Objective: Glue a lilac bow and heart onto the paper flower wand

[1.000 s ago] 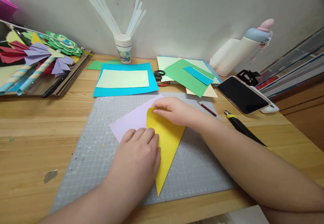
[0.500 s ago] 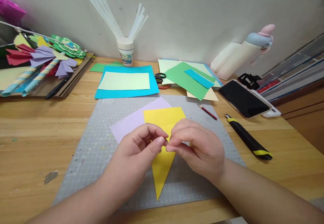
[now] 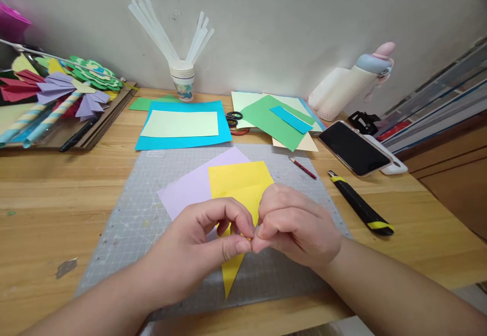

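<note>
Fingertips of the left hand (image 3: 201, 242) and right hand (image 3: 302, 227) meet, thumb and forefinger drawn together on each; whether anything tiny sits in either pinch, I cannot tell. Both hands are in front of the yellow paper (image 3: 238, 176), hiding its middle. One second ago the left hand lay across this sheet and the right held its upper edge; now that edge is uncovered, with both top corners showing. The yellow piece is smooth and matt, broad at the top and tapering to a sharp point toward the person. It overlaps a pale lilac sheet (image 3: 186, 186), straight-edged, and both rest on a grey cutting mat (image 3: 125, 239) printed with a fine white grid, on a wood-grained table (image 3: 45, 189).
</note>
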Motion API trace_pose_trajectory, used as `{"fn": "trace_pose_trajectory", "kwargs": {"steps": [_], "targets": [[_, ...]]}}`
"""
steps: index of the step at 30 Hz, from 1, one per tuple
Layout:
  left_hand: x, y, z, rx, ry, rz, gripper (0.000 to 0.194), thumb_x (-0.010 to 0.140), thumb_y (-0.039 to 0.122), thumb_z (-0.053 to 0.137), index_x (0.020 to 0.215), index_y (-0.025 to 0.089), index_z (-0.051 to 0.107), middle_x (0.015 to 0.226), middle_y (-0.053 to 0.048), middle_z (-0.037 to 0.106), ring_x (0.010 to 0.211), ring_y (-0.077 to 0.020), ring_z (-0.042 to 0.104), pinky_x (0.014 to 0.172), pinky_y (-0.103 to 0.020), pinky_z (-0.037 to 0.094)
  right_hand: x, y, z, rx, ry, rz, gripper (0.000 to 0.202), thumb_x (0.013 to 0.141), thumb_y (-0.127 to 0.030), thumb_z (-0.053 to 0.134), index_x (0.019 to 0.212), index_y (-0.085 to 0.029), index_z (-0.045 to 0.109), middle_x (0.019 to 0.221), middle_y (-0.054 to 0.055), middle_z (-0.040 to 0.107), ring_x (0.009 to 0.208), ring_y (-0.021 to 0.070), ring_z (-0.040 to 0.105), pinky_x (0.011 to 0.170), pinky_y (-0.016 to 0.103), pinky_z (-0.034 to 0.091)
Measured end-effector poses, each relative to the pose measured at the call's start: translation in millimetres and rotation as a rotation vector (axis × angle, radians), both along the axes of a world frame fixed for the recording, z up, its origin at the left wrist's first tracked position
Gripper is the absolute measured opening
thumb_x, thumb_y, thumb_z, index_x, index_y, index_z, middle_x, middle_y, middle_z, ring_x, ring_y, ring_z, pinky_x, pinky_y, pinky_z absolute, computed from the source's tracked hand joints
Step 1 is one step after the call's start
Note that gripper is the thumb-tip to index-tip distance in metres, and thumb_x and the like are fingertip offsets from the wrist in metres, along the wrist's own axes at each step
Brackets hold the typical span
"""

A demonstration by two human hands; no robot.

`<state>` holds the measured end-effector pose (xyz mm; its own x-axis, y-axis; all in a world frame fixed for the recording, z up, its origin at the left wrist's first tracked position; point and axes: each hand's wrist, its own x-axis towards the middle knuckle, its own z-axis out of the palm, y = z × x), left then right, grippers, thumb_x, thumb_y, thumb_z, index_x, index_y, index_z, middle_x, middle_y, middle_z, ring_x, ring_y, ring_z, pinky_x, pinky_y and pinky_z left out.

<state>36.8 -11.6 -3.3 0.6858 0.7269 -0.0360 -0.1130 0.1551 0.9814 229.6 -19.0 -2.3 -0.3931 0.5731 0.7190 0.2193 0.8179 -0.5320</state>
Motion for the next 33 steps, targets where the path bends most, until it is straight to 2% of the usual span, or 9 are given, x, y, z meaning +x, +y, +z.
{"fn": "trace_pose_trajectory", "kwargs": {"steps": [5,11,14,19,23,28,33], "targets": [[-1,1,1.6,0.072,0.025,-0.011,0.004,0.082,0.023,0.064,0.08,0.021,0.061,0.085,0.003,0.06,0.079,-0.0101,0.052,0.074,-0.023,0.04,-1,1,1.0,0.005,0.003,0.027,0.012,0.083,-0.025,0.064,0.076,-0.017,0.059,0.065,0.001,0.059,0.06,0.0095,0.055,0.057,0.024,0.046],[-1,1,7.0,0.152,0.109,-0.027,0.011,0.082,0.028,0.063,0.077,0.019,0.06,0.078,0.003,0.058,0.072,-0.0094,0.048,0.067,-0.022,0.038,-3,3,-1.3,-0.003,-0.014,0.006,0.021,0.086,-0.033,0.059,0.071,-0.017,0.057,0.062,0.0,0.058,0.057,0.0084,0.053,0.055,0.022,0.045],[-1,3,8.6,0.189,0.163,-0.027,0.012,0.083,0.027,0.062,0.075,0.019,0.059,0.077,0.003,0.056,0.071,-0.0092,0.047,0.065,-0.022,0.037,-3,4,-4.6,-0.018,-0.006,0.001,0.023,0.083,-0.035,0.062,0.07,-0.018,0.057,0.061,0.0,0.057,0.057,0.0084,0.052,0.055,0.022,0.044],[-2,5,7.5,0.324,0.259,-0.069,0.013,0.088,0.02,0.05,0.076,0.019,0.053,0.079,0.003,0.052,0.073,-0.0095,0.047,0.066,-0.022,0.036,-2,6,-10.0,-0.029,-0.047,-0.025,0.025,0.078,-0.039,0.066,0.068,-0.018,0.057,0.06,0.0,0.057,0.057,0.0091,0.052,0.056,0.024,0.042],[-1,3,3.2,0.437,0.313,-0.06,0.016,0.092,0.021,0.04,0.078,0.02,0.046,0.082,0.002,0.049,0.076,-0.0104,0.045,0.068,-0.022,0.036,-3,8,-11.4,-0.026,-0.068,-0.043,0.026,0.078,-0.04,0.066,0.068,-0.018,0.057,0.061,0.0,0.059,0.057,0.0092,0.052,0.057,0.024,0.042],[0,0,-1.3,0.366,0.264,-0.009,0.019,0.095,0.029,0.036,0.08,0.02,0.045,0.081,0.002,0.047,0.075,-0.0108,0.043,0.07,-0.023,0.037,-4,6,-9.4,-0.003,-0.042,-0.048,0.026,0.077,-0.039,0.067,0.067,-0.018,0.056,0.059,0.0,0.057,0.056,0.0095,0.051,0.056,0.024,0.043],[-2,4,0.5,0.275,0.151,0.001,0.017,0.09,0.033,0.049,0.08,0.02,0.051,0.08,0.002,0.051,0.075,-0.0106,0.046,0.069,-0.023,0.038,-3,6,-8.1,0.009,-0.025,-0.038,0.025,0.076,-0.037,0.069,0.067,-0.017,0.056,0.06,0.0,0.057,0.057,0.0091,0.052,0.057,0.023,0.043]]}}
